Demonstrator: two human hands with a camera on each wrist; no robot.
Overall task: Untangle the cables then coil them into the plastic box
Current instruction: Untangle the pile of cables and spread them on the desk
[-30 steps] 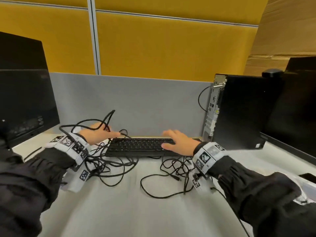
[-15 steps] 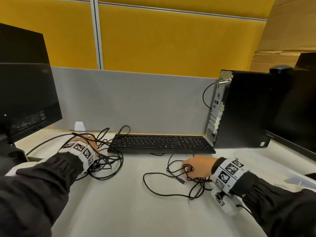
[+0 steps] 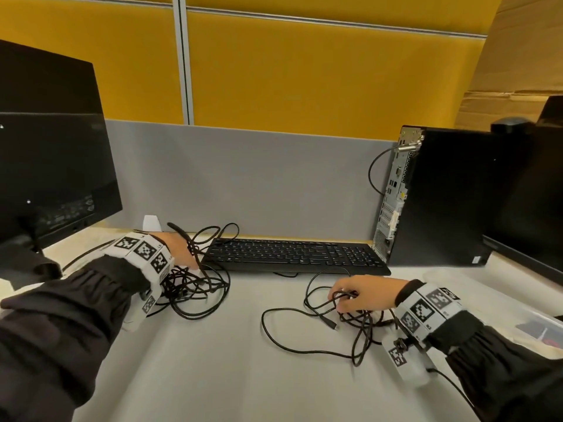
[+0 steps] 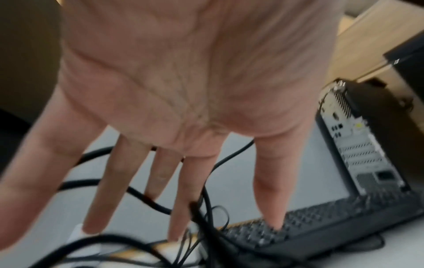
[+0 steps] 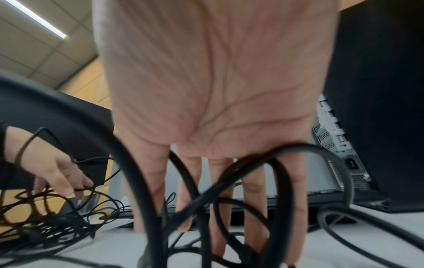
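Two separate tangles of black cable lie on the grey desk (image 3: 213,376). The left tangle (image 3: 195,287) is heaped just in front of the keyboard's left end, with loops rising over the left hand (image 3: 179,248); the right tangle (image 3: 350,324) sprawls in front of the keyboard's right half, and one loose plug end (image 3: 330,323) lies on the desk beside it.

The left hand sits on top of its heap with fingers (image 4: 128,181) spread and straight, strands running between and under them; it clamps nothing that can be seen. The right hand (image 3: 362,292) rests palm down on its heap, fingertips curled onto a strand at the heap's near-left edge in the head view, while the right wrist view shows long fingers (image 5: 247,190) reaching down through the loops; whether they truly pinch the strand cannot be told.

A black keyboard (image 3: 292,257) lies directly behind both heaps. A black computer tower (image 3: 441,196) stands at its right end, rear ports facing left. A dark monitor (image 3: 51,159) stands at the left, another monitor (image 3: 530,208) at the far right. A clear plastic box (image 3: 539,327) sits at the right edge, just beyond the right wrist.
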